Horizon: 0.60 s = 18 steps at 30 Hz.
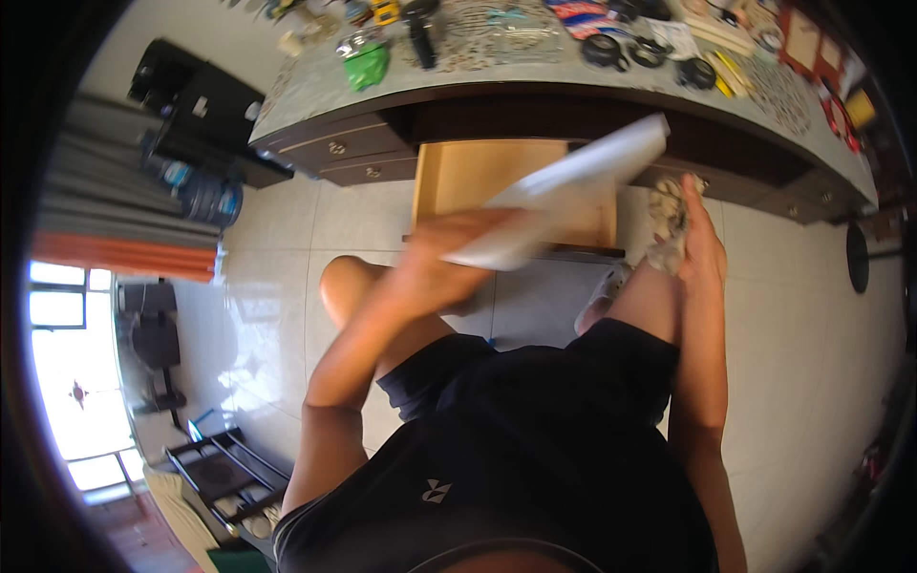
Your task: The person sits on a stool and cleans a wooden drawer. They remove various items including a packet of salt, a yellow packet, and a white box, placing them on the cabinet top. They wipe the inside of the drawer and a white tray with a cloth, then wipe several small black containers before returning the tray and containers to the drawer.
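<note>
My left hand (451, 258) grips one end of a flat white object (573, 179), blurred by motion; I cannot tell whether it is a folded sheet or a thin panel. It slants up to the right, across a pulled-out wooden drawer (487, 168) of the dark desk (602, 118). In my right hand (701, 240) is a crumpled beige and grey cloth (666, 215), to the right of the drawer above my knee. The cloth covers part of my fingers.
On the desktop lie a green bag (367, 66), a black bottle (421, 39), a clear plastic tray (526, 44), black round items (604, 51) and red-handled scissors (838, 122). Water bottles (208, 200) stand left, below a black machine (200, 104). A black rack (226, 473) is at lower left.
</note>
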### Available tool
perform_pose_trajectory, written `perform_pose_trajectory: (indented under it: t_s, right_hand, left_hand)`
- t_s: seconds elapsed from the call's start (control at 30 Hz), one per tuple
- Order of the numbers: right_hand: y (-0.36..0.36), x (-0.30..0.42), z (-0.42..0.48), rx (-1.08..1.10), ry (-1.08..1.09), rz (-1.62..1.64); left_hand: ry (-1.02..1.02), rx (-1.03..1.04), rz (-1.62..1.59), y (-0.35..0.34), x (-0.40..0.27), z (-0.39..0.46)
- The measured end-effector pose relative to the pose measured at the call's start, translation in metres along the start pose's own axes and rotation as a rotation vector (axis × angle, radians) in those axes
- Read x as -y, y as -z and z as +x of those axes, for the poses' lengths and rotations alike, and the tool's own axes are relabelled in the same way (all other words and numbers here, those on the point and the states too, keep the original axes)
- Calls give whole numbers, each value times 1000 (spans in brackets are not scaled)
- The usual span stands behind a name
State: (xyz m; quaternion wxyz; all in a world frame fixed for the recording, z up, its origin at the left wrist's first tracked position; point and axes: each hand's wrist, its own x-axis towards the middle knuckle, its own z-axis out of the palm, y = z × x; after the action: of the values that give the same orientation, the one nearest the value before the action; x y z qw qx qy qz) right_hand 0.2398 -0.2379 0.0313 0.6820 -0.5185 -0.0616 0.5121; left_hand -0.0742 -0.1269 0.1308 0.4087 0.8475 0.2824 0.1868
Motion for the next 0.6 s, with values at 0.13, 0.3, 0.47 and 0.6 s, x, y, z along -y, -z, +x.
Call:
perform_pose_trajectory:
  t_s: [0.13, 0.3, 0.47, 0.6]
  right_hand:
    - [13, -9, 3, 54, -96, -169]
    - [9, -42, 10, 139, -191, -320]
    - [1, -65, 31, 152, -213, -351]
    - [0, -94, 44, 164, -279, -335]
  left_hand:
    - [-489, 40, 149, -77, 62, 18]
    - [-406, 5, 199, -117, 122, 36]
    - [-391, -13, 292, -139, 173, 48]
    - [-455, -64, 324, -149, 183, 43]
